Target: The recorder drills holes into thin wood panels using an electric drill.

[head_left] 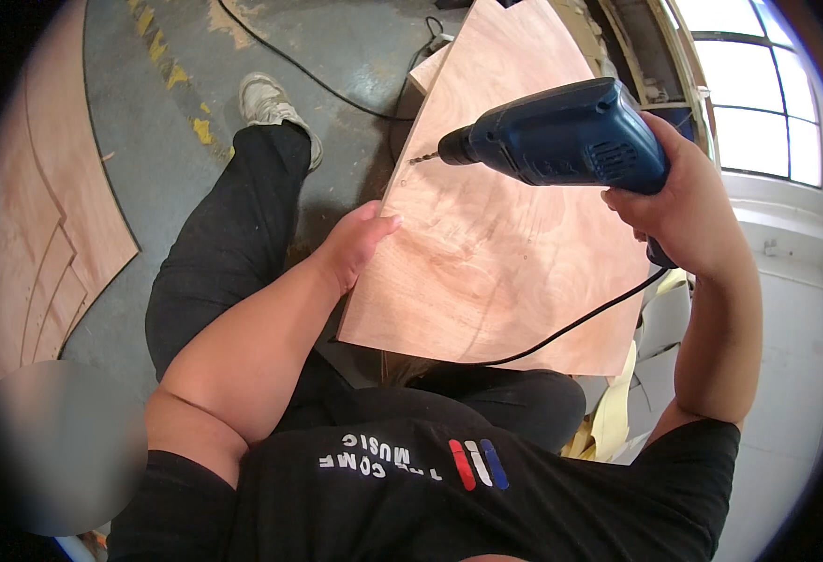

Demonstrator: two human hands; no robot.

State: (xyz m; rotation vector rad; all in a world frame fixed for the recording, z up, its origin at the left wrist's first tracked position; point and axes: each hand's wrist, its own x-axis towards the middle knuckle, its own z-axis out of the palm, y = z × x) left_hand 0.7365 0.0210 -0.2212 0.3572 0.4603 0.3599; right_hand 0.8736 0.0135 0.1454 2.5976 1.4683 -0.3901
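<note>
— Step in hand? 
— Drilling along the left edge of the plywood panel [496, 234], by the look of it. Blue corded drill [561, 136] held in the right hand [688, 211] at upper right of the frame, fingers wrapped tight round the grip. Bit [422, 158] pointing left, hovering just above the panel's edge, apparently not yet touching. 
— And the left hand [355, 245]? 
— Laid flat at the panel's left edge, mid-frame, fingers pressed together, pinching nothing; bracing the sheet, seemingly. 
— Where exactly the panel? 
— Centre of the frame, running from just above the lap up toward the top edge, tilted, resting on something hidden beneath. Faint row of small marks or holes near the edge; too small to tell which. 
— Next move calls for what? 
— Likely lowering the bit onto a mark near the edge, keeping the drill square to the sheet, bracing hand well away from the bit, cord [570, 328] kept off the line of work. 
— Any containers? 
— None visible. Only more plywood sheets [51, 215] on the floor [158, 112] at the left, pale offcuts [617, 403] at lower right, a window [758, 94] at upper right.
</note>
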